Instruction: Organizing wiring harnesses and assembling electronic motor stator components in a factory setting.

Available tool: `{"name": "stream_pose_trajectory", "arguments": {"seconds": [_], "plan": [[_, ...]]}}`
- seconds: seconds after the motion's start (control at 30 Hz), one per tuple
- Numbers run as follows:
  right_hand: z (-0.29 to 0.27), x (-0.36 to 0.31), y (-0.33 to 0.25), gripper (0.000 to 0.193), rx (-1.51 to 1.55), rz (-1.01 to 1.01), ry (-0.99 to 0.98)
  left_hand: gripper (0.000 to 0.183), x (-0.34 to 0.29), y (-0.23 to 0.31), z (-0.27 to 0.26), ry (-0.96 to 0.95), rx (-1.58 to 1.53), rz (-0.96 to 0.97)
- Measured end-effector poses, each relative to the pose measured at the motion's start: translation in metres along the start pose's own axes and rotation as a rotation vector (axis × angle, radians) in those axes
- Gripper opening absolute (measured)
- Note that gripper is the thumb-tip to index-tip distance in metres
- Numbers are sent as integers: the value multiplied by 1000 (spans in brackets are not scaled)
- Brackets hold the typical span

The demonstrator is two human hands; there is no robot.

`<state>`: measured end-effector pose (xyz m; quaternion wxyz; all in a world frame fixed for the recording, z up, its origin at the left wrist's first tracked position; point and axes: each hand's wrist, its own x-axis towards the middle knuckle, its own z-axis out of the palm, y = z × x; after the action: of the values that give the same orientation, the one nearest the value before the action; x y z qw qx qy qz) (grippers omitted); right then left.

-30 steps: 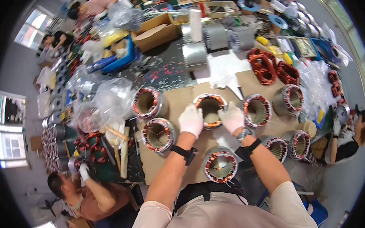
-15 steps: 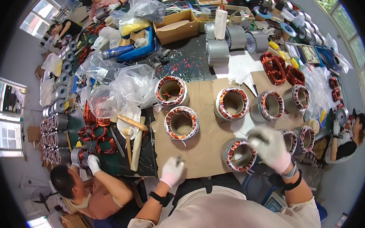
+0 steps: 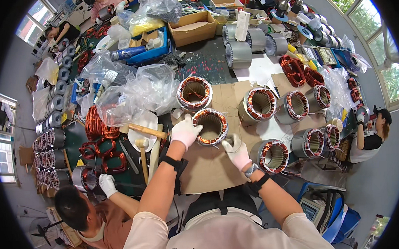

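A motor stator (image 3: 227,128), a ring-shaped core with copper windings laced in white cord, stands upright on the brown cardboard (image 3: 201,175) in front of me. My left hand (image 3: 185,132), in a white glove, grips its left rim with the fingers at the top edge. At its lower right side, my gloved right hand (image 3: 237,153) has curled fingers against the stator; their tips are partly hidden. Just behind stands another wound stator (image 3: 182,98). More wound stators (image 3: 251,111) are grouped to the right, one of them (image 3: 272,157) close beside my right wrist.
Left of the cardboard lie wooden mallets (image 3: 147,131), copper coils (image 3: 95,124) and clear plastic bags (image 3: 151,91). Bare grey cores (image 3: 239,56), a blue bin (image 3: 150,57) and a cardboard box (image 3: 193,31) stand farther back. A co-worker's gloved hand (image 3: 107,185) is at the left.
My right hand has left the stators on the right and come across to the middle one. My left hand has moved forward from the cardboard's near edge onto that stator's rim.
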<state>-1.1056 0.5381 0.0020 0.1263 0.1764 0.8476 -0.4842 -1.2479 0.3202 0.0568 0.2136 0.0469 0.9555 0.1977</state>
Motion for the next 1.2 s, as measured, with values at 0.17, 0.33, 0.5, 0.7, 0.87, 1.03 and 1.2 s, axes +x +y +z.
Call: {"name": "stream_pose_trajectory", "arguments": {"seconds": [0.17,0.33,0.5,0.7,0.87,1.03,1.2], "plan": [[7,21,-28,61,31,17,193,52,6,-1,3,32,37,78],[-2,18,-50,68,-49,80,205,44,-12,12,7,94,3,107],[-7,16,-50,58,-231,119,241,40,-47,30,14,121,-29,73],[-4,0,-36,49,-143,5,297,37,-67,27,26,237,-110,45],[-25,-59,-52,47,-154,42,179,38,-123,21,30,156,-181,-38],[-12,-95,-17,50,-249,85,65,40,-175,8,65,54,-187,-122],[-15,-109,5,57,-288,59,18,50,-164,12,48,-61,20,98]]}}
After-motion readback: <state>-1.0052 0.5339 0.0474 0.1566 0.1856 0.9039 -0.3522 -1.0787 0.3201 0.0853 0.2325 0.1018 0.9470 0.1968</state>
